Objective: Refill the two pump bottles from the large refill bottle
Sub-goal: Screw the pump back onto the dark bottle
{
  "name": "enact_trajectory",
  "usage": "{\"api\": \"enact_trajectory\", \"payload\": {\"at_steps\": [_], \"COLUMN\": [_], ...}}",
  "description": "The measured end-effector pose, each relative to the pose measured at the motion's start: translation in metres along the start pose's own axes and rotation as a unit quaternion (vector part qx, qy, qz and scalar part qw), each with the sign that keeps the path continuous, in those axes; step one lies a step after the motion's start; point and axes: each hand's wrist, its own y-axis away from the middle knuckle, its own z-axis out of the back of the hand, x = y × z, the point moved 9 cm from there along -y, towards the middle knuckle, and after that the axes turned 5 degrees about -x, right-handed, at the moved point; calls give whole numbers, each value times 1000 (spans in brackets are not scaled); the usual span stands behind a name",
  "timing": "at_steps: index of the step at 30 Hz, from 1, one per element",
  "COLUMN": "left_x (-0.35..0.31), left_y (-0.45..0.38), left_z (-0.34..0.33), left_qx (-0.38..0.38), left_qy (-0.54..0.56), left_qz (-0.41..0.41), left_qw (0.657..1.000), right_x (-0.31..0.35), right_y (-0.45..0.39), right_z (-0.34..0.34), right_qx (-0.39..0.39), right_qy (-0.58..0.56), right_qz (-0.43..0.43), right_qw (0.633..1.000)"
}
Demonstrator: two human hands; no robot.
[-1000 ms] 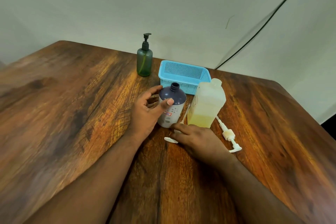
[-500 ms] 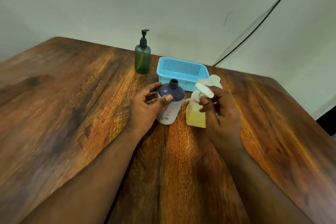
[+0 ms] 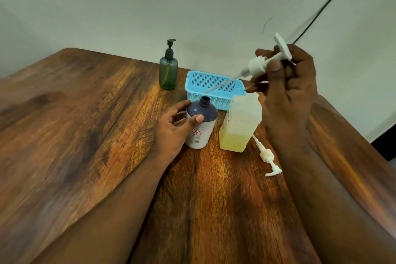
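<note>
A purple-and-white bottle (image 3: pixel 201 124) stands uncapped on the wooden table, and my left hand (image 3: pixel 173 128) grips its side. To its right stands the large translucent refill bottle (image 3: pixel 240 126), with yellow liquid in its lower part. My right hand (image 3: pixel 285 90) holds a white pump head (image 3: pixel 257 66) up in the air above the refill bottle, with its long tube slanting down-left toward the purple bottle's open neck. A green pump bottle (image 3: pixel 168 70) with a black pump stands at the back.
A blue perforated basket (image 3: pixel 214 90) sits behind the two bottles. A second white pump head (image 3: pixel 266 155) lies flat on the table (image 3: pixel 85 135) right of the refill bottle. A black cable (image 3: pixel 325 6) runs along the wall.
My right hand picked the white pump head up off the table in front of the bottles and raised it high above the refill bottle. My left hand stayed on the purple bottle.
</note>
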Motion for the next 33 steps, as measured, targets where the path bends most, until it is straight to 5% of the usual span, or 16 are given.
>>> {"api": "enact_trajectory", "payload": {"at_steps": [13,22,33], "left_x": [-1,-3,-4], "left_y": [-1,1,0], "left_z": [0,-2,-3], "left_qx": [-7,5,4], "left_qy": [3,10,4], "left_qz": [-18,-10,-23], "left_qw": [1000,1000,1000], "right_x": [-6,-57,-76], "right_y": [-5,9,25], "right_z": [-2,-58,-80], "right_qx": [-21,170,267], "right_qy": [20,166,290], "right_qz": [-2,-69,-97], "right_qw": [1000,969,914]}}
